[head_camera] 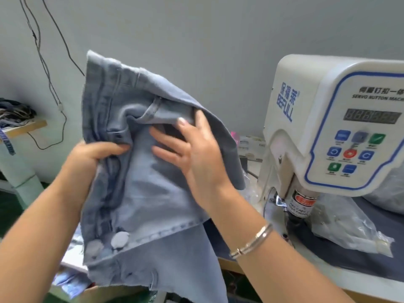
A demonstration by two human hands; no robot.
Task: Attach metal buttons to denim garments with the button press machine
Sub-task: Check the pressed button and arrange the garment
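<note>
A light blue denim garment [140,189] hangs in the air left of centre, folded and bunched, with pale round patches near its lower hem. My left hand [94,156] grips its left edge in a fist. My right hand [192,154] lies against the cloth with fingers spread, the thumb hooked over a fold near a belt loop; a silver bracelet sits on that wrist. The white button press machine [323,119] stands at the right, its press head [300,206] pointing down over the table. No loose metal button is visible.
A crumpled clear plastic bag [345,226] lies on the dark table mat [341,259] under the machine. Black cables [48,68] hang on the grey wall. A wooden shelf [24,127] with stacked denim is at the far left. A cardboard box [91,291] sits below.
</note>
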